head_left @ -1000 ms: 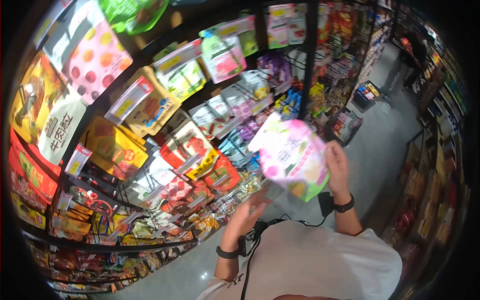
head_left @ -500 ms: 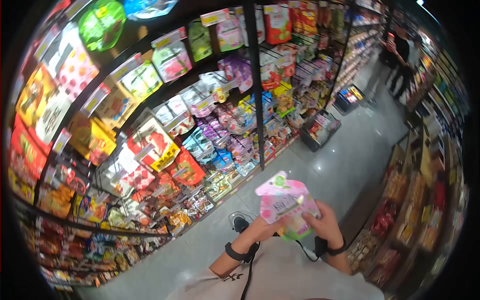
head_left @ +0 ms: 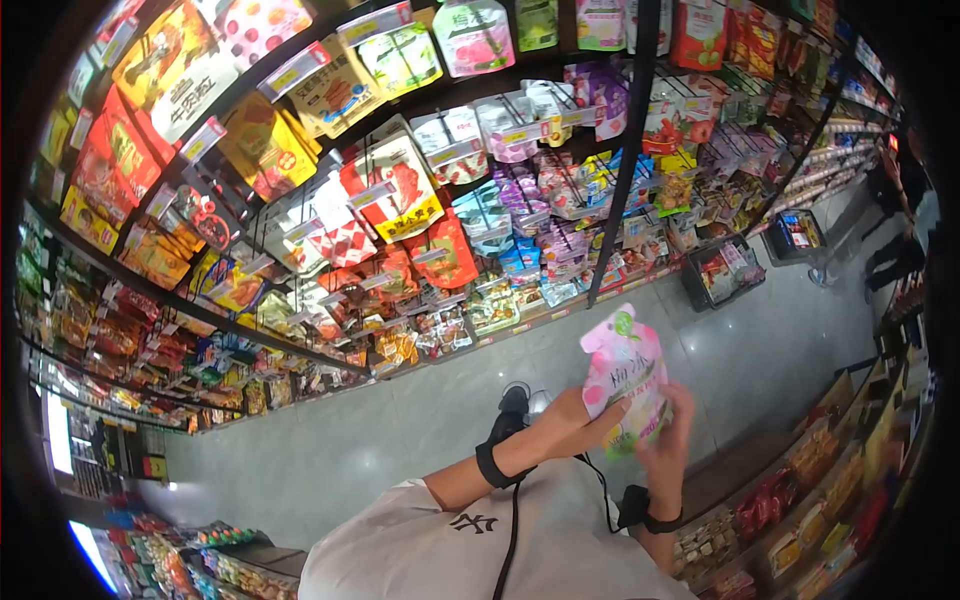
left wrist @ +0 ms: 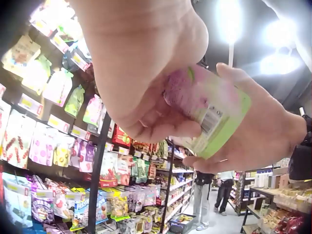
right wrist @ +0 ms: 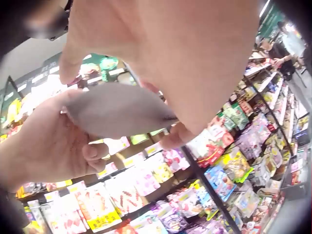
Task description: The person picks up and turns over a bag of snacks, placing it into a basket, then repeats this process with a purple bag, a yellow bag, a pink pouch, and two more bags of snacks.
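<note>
A pink, white and green snack pouch [head_left: 627,365] is held upright in front of the body in the head view. My left hand [head_left: 572,432] grips its left side, the thumb lying across the front. In the left wrist view, curled fingers of the left hand [left wrist: 146,92] hold the pouch [left wrist: 219,117], whose barcode and green bottom band show. My right hand [head_left: 668,445] is at the pouch's right edge, its fingers raised and fairly straight. The right wrist view looks at the grey bottom of the pouch [right wrist: 117,109], between the left hand [right wrist: 53,139] and the right hand [right wrist: 195,58].
Racks of hanging snack bags [head_left: 390,185] with price tags run along the left and front. Black crates [head_left: 722,272] stand on the grey floor [head_left: 330,430] beside the rack. Low shelves of packets [head_left: 780,510] line the right. People [head_left: 900,215] stand farther down the aisle.
The right hand held the pouch alone, out by the rack; then both hands held it close to the body. Since then the right-hand fingers have straightened, and the head view has swung left.
</note>
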Action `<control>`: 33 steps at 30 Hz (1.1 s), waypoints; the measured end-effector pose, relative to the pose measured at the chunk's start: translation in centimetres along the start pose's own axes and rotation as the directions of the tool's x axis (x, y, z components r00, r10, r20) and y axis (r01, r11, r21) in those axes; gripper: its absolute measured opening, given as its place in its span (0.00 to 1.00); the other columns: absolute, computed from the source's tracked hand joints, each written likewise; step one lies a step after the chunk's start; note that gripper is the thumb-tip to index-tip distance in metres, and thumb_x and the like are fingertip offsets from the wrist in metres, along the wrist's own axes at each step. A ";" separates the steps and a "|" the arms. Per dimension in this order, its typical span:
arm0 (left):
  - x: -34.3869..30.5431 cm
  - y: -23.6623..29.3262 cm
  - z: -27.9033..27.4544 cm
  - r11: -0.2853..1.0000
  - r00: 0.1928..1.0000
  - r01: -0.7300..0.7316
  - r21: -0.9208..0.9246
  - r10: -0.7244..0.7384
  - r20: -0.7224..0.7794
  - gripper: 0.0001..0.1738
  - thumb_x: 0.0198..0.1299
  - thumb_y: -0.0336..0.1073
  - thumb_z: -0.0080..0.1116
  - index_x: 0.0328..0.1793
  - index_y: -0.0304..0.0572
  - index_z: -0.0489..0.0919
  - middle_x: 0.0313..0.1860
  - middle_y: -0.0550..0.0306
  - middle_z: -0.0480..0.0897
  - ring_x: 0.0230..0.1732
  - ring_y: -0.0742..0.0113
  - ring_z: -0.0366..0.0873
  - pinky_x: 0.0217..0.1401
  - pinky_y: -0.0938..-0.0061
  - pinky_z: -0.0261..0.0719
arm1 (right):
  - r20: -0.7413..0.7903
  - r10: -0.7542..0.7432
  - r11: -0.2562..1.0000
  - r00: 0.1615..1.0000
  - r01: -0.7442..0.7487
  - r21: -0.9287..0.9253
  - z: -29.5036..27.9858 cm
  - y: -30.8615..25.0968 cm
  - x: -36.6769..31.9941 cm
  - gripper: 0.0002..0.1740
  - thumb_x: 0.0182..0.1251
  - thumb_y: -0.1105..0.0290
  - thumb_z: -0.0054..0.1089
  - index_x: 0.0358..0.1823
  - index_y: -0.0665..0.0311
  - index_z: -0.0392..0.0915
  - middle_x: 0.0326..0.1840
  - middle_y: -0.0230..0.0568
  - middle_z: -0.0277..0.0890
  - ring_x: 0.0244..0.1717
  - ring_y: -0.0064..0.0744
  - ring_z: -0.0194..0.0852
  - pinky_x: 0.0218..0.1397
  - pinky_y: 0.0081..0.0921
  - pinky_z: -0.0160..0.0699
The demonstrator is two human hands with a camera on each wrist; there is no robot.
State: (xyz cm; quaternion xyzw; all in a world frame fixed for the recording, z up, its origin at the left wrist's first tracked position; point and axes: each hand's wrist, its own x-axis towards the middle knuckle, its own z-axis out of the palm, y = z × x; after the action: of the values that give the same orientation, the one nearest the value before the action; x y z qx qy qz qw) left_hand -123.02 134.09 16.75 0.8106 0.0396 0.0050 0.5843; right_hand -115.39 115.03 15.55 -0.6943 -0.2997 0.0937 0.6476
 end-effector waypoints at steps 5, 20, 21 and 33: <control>-1.4 -0.3 -3.9 0.981 0.992 -0.127 -0.146 0.124 -0.034 0.35 0.73 0.42 0.57 0.82 0.39 0.64 0.60 0.41 0.78 0.56 0.46 0.79 0.61 0.59 0.77 | 0.451 0.041 0.960 0.891 -0.161 0.230 4.1 -1.9 3.1 0.44 0.60 0.68 0.78 0.76 0.65 0.64 0.73 0.45 0.67 0.70 0.38 0.70 0.71 0.38 0.70; -0.3 -3.4 -13.8 0.960 0.993 -0.063 -0.274 0.032 -0.118 0.18 0.76 0.40 0.60 0.62 0.32 0.77 0.45 0.57 0.83 0.38 0.76 0.81 0.37 0.77 0.82 | 0.195 0.171 0.944 0.966 -0.217 0.250 12.3 -2.0 10.4 0.19 0.78 0.61 0.64 0.59 0.69 0.81 0.49 0.34 0.86 0.50 0.20 0.79 0.56 0.26 0.79; 0.1 -4.0 -14.0 0.949 0.986 -0.132 -0.287 0.098 -0.131 0.17 0.78 0.39 0.58 0.61 0.31 0.77 0.43 0.55 0.84 0.36 0.73 0.82 0.33 0.77 0.83 | 0.174 0.180 0.953 0.968 -0.215 0.214 12.5 -2.3 10.8 0.19 0.78 0.60 0.63 0.57 0.70 0.83 0.46 0.33 0.87 0.48 0.20 0.79 0.55 0.26 0.79; 3.2 -4.8 -16.6 0.930 0.998 -0.018 -0.366 -0.006 -0.063 0.14 0.72 0.34 0.65 0.51 0.26 0.81 0.28 0.54 0.85 0.18 0.77 0.78 0.22 0.80 0.78 | -0.270 0.284 0.947 0.920 -0.313 -0.071 15.0 -3.6 12.3 0.22 0.80 0.56 0.57 0.42 0.71 0.85 0.30 0.52 0.85 0.30 0.28 0.85 0.36 0.33 0.80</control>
State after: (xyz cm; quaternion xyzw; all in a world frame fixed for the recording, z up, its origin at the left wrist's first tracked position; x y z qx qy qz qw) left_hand -121.00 151.54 17.39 0.6869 0.0539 0.0398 0.7237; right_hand -114.33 134.21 19.97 -0.7735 -0.1090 0.0839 0.6186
